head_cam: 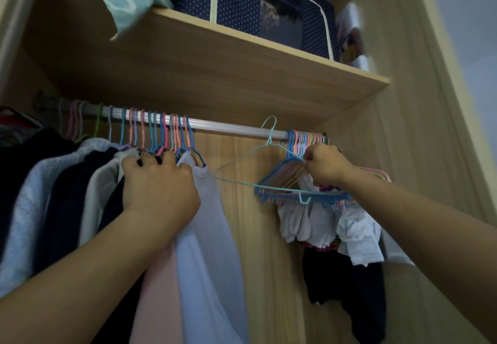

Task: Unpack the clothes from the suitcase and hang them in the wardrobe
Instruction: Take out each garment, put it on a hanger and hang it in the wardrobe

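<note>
Wardrobe with hung clothes

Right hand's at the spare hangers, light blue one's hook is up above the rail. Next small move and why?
Probably draw the light blue hanger clear of the rail and away from the bunch of empty hangers. The right hand pinches at its shoulder, its hook already sits above the rail, and the left hand holds the hung clothes aside, leaving a gap.

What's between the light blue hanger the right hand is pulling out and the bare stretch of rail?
Nothing visible blocks it. The right hand pinches the light blue hanger, whose hook already sits at the bare rail. The left hand holds the hung clothes aside.
</note>
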